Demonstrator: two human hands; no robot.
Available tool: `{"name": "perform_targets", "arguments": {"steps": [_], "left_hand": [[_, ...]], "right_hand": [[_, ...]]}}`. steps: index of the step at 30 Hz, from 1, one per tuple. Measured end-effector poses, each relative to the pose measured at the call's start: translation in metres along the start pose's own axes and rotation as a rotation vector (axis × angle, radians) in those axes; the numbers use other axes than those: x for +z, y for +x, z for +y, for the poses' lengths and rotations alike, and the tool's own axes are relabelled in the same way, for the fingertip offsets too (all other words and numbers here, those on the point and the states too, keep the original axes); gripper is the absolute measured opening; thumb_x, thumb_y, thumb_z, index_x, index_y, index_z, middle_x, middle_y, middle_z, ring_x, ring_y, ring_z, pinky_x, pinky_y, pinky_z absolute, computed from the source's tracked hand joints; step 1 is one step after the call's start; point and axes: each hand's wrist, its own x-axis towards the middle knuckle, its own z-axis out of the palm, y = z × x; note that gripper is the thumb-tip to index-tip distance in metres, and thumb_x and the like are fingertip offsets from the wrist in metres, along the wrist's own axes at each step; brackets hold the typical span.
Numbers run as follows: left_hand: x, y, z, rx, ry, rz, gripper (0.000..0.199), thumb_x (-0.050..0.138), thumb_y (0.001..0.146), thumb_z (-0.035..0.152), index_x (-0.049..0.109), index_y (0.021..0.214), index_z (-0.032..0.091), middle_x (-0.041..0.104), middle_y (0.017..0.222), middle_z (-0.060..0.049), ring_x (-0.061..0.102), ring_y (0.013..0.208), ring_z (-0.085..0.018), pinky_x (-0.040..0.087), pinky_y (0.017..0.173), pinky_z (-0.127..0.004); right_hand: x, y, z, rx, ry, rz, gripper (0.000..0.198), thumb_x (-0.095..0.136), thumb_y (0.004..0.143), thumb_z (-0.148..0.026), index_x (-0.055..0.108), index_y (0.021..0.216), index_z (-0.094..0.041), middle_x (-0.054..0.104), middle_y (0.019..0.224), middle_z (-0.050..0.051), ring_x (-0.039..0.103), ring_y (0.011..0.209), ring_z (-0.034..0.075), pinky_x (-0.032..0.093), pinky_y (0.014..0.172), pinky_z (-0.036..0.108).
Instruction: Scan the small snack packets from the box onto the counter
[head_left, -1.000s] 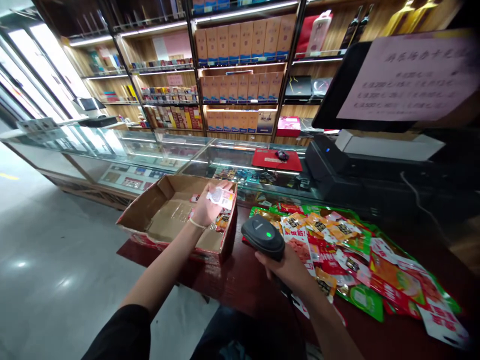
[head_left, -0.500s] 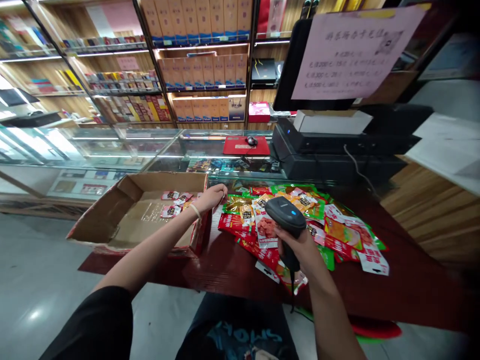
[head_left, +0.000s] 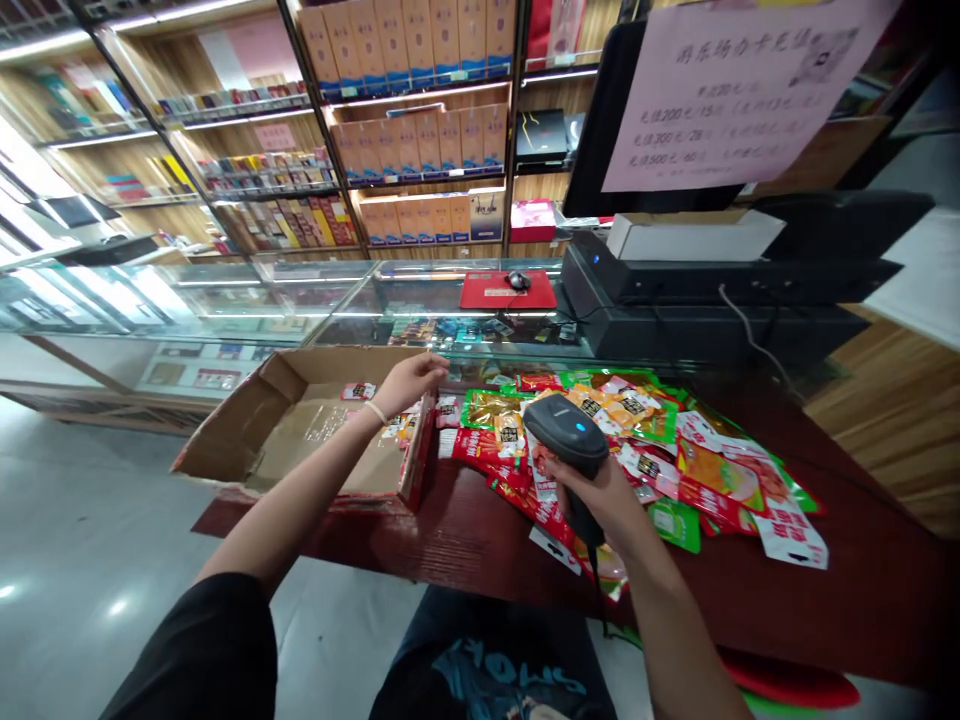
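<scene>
**Few inside, many outside**

I would judge the handling to be partway along. A few small packets [head_left: 360,391] lie inside the cardboard box [head_left: 236,420], below my left grip [head_left: 416,380], one of them over to the left. Far more snack packets [head_left: 645,465] are heaped loose on the desk [head_left: 465,540], behind, beneath and to the right of my right grip [head_left: 600,498]. By count, then, most lie outside the box; which of them have been scanned I cannot tell.

My right grip is wrapped firmly round the handle of a black barcode scanner [head_left: 566,435], which I hold above the near-left part of the heap. Its head points leftward, toward my other grip, a blue light glows on top, and its cord [head_left: 597,580] hangs below my fingers.

My left grip is over the box's right wall, fingers bent and drawn together. Whether anything is pinched between them I cannot tell. Just below those fingertips, a small red-and-white packet [head_left: 448,412] lies between the box and the heap, apart from my fingers.
</scene>
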Motion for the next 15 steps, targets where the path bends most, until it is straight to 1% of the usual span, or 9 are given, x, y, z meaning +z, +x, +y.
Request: {"name": "perform_targets", "arguments": {"steps": [3,5,7,11,13,15], "left_hand": [[-0.030,-0.012,-0.015,-0.024,0.075,0.082,0.035,0.053,0.085,0.042,0.065,0.108,0.019,0.071,0.099,-0.005,0.065,0.087,-0.019,0.049,0.079,-0.029],[-0.049,-0.021,-0.032,-0.057,0.183,0.130,0.032,0.054,0.083,0.041,0.066,0.104,0.019,0.071,0.099,-0.005,0.065,0.087,-0.019,0.048,0.079,-0.028],[-0.067,-0.030,-0.052,-0.086,0.293,0.147,0.029,0.056,0.082,0.038,0.067,0.100,0.018,0.071,0.097,-0.005,0.064,0.086,-0.019,0.046,0.079,-0.027],[-0.098,-0.047,-0.094,-0.134,0.421,0.099,0.024,0.056,0.081,0.035,0.067,0.095,0.018,0.071,0.090,-0.005,0.063,0.080,-0.018,0.045,0.074,-0.026],[-0.109,-0.053,-0.111,-0.163,0.460,0.065,0.024,0.056,0.081,0.036,0.066,0.093,0.018,0.071,0.088,-0.004,0.063,0.079,-0.017,0.044,0.071,-0.025],[-0.117,-0.057,-0.126,-0.182,0.499,0.027,0.025,0.056,0.081,0.037,0.066,0.092,0.018,0.070,0.087,-0.004,0.063,0.078,-0.018,0.044,0.070,-0.025]], "right_hand": [[0.014,0.005,-0.006,-0.021,-0.038,-0.058,0.031,0.070,0.075,-0.049,0.056,0.074,-0.020,0.053,0.041,-0.004,0.046,0.038,0.013,0.037,0.045,0.027],[0.027,0.010,-0.011,-0.018,-0.081,-0.108,0.031,0.070,0.075,-0.048,0.055,0.071,-0.021,0.053,0.041,-0.003,0.047,0.039,0.014,0.038,0.046,0.028],[0.044,0.017,-0.016,-0.012,-0.106,-0.156,0.030,0.070,0.074,-0.048,0.055,0.073,-0.021,0.053,0.041,-0.003,0.048,0.039,0.014,0.038,0.046,0.028],[0.086,0.033,-0.027,-0.037,-0.097,-0.261,0.028,0.066,0.075,-0.044,0.054,0.081,-0.020,0.052,0.041,-0.005,0.048,0.039,0.014,0.039,0.047,0.027],[0.108,0.043,-0.030,-0.042,-0.104,-0.320,0.027,0.064,0.076,-0.043,0.053,0.082,-0.020,0.052,0.040,-0.006,0.048,0.038,0.013,0.038,0.046,0.026],[0.130,0.054,-0.031,-0.037,-0.109,-0.345,0.028,0.065,0.075,-0.044,0.051,0.081,-0.020,0.052,0.040,-0.006,0.048,0.037,0.013,0.038,0.043,0.025]]}}
